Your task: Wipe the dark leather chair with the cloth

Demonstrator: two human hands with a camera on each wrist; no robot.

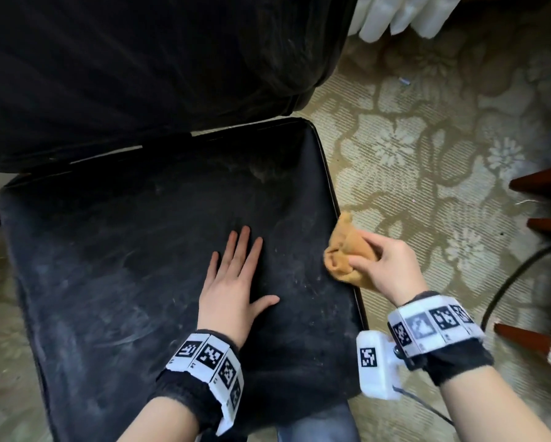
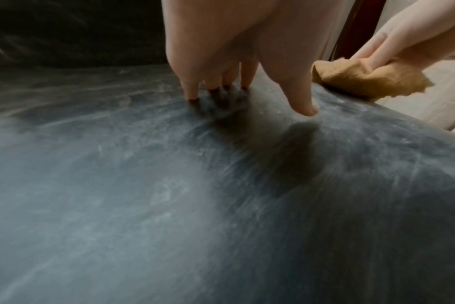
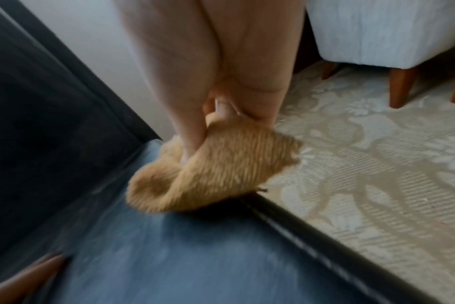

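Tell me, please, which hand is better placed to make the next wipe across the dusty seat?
The right hand: it already grips the cloth at the seat's right edge. The left hand lies flat on the seat, holding nothing, likely just bracing.

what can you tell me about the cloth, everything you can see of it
The cloth is tan-orange, fuzzy, ribbed-looking fabric, bunched into a loose wad with folds. The right hand grips it from above, thumb and fingers curled round it. It rests on the right edge of the dusty dark chair seat, part of it overhanging the patterned carpet.
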